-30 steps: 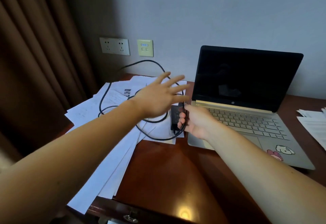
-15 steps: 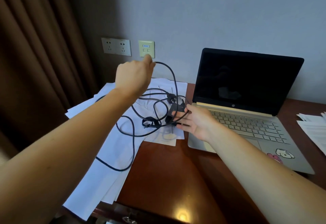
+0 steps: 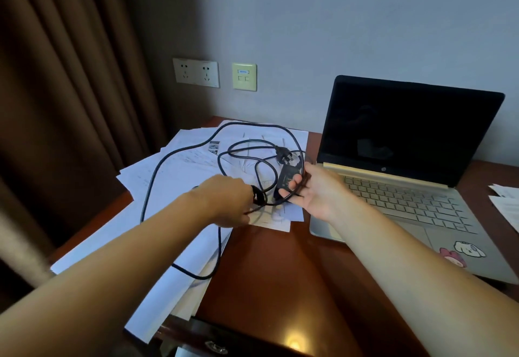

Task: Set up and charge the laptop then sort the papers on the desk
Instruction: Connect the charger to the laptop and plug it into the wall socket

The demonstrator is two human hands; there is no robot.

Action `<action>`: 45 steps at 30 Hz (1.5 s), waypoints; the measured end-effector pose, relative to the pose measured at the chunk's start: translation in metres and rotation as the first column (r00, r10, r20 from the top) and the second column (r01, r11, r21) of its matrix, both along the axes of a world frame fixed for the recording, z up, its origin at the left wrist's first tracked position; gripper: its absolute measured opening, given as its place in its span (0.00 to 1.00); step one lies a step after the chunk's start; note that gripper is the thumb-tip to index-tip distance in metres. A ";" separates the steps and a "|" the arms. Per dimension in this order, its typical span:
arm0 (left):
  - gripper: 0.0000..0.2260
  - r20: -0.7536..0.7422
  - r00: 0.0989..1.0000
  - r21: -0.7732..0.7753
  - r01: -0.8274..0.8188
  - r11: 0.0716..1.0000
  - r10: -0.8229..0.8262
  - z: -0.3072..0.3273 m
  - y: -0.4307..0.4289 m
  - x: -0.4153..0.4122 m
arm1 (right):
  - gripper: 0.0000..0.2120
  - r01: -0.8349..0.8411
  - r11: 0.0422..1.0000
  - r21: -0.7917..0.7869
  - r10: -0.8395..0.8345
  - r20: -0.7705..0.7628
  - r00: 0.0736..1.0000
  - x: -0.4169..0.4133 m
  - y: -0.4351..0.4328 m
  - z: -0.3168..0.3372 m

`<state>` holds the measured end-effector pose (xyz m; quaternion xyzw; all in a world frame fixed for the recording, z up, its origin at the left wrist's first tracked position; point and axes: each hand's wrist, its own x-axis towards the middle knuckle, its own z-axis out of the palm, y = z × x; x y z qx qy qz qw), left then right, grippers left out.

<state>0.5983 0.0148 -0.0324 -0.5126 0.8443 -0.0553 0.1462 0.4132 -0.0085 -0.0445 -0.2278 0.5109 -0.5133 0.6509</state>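
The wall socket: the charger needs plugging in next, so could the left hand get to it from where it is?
Probably yes. The wall socket sits uncovered above the papers, with nothing between it and the left hand, though that hand is gripping the tangled cable.

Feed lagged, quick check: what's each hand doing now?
Left hand: closed on the cable, near its strap.
Right hand: holding the charger brick and cable loops.

Wooden desk (image 3: 269, 286) bears papers (image 3: 179, 244) and open laptop (image 3: 398, 177).
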 end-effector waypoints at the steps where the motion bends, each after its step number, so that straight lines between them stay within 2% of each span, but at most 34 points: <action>1: 0.14 -0.073 0.997 -0.008 0.010 1.000 -0.010 0.000 -0.001 0.004 | 0.11 0.001 1.000 -0.009 -0.001 -0.025 1.000 0.000 0.001 -0.001; 4: 0.11 -0.414 0.908 -0.095 0.019 0.995 -0.057 0.008 -0.010 0.017 | 0.12 -0.025 0.999 -0.038 0.021 -0.104 0.994 0.002 0.002 -0.001; 6: 0.12 -0.481 0.877 -0.054 -0.016 0.998 -0.012 0.008 -0.019 0.024 | 0.12 -0.035 0.999 -0.034 0.031 -0.105 0.994 0.002 0.000 -0.001; 10: 0.16 -0.331 0.930 0.108 -0.131 0.986 0.160 -0.013 -0.032 0.035 | 0.13 -0.048 0.999 -0.004 0.048 -0.080 0.996 0.001 -0.006 -0.001; 13: 0.15 -0.334 0.927 0.114 -0.142 0.983 0.172 -0.015 -0.039 0.040 | 0.14 -0.069 0.998 -0.001 0.068 -0.099 0.993 -0.001 -0.007 0.000; 15: 0.12 -0.362 0.915 0.071 -0.163 0.984 0.177 -0.014 -0.043 0.045 | 0.14 -0.077 0.997 -0.006 0.075 -0.138 0.988 -0.001 -0.006 0.001; 18: 0.09 -0.394 0.906 -0.110 -0.214 0.971 0.155 -0.015 -0.047 0.050 | 0.14 -0.081 0.997 -0.005 0.079 -0.161 0.984 -0.002 -0.004 0.003; 21: 0.17 -0.341 0.930 -0.177 -0.210 0.961 0.141 -0.020 -0.048 0.046 | 0.14 -0.076 0.997 0.010 0.076 -0.159 0.984 -0.001 -0.004 0.002; 24: 0.23 -0.254 0.967 -0.210 -0.087 0.974 0.032 -0.019 -0.044 0.040 | 0.14 -0.080 0.997 0.011 0.080 -0.193 0.978 -0.001 -0.005 0.001; 26: 0.17 -0.348 0.936 -0.150 -0.006 0.989 -0.047 -0.012 -0.039 0.035 | 0.14 -0.093 0.996 0.002 0.091 -0.229 0.969 -0.003 -0.005 0.000; 28: 0.10 -0.511 0.860 0.022 0.020 1.000 -0.006 -0.003 -0.032 0.030 | 0.13 -0.108 0.994 -0.010 0.102 -0.256 0.961 -0.004 -0.006 0.000; 30: 0.05 -0.584 0.810 0.166 0.056 0.985 0.052 0.006 -0.028 0.024 | 0.12 -0.121 0.992 -0.017 0.112 -0.264 0.958 -0.003 -0.006 0.000; 32: 0.05 -0.627 0.777 0.212 0.098 0.972 0.058 0.010 -0.027 0.016 | 0.12 -0.132 0.991 -0.022 0.121 -0.266 0.956 -0.002 -0.007 0.001; 36: 0.08 -0.758 0.652 0.108 0.089 0.990 0.024 0.009 -0.030 0.007 | 0.12 -0.146 0.989 -0.033 0.132 -0.276 0.952 -0.001 -0.007 0.003; 40: 0.10 -0.725 0.687 -0.070 -0.002 0.998 -0.050 0.003 -0.031 0.006 | 0.12 -0.143 0.989 -0.034 0.130 -0.254 0.958 -0.004 -0.005 0.004; 42: 0.11 -0.716 0.695 -0.195 -0.106 0.975 -0.068 0.001 -0.031 0.007 | 0.12 -0.142 0.990 -0.024 0.131 -0.256 0.958 -0.005 -0.003 0.006; 45: 0.12 -0.785 0.619 -0.268 -0.355 0.896 0.011 0.002 -0.035 0.008 | 0.13 -0.164 0.986 0.005 0.156 -0.340 0.927 -0.007 -0.001 0.006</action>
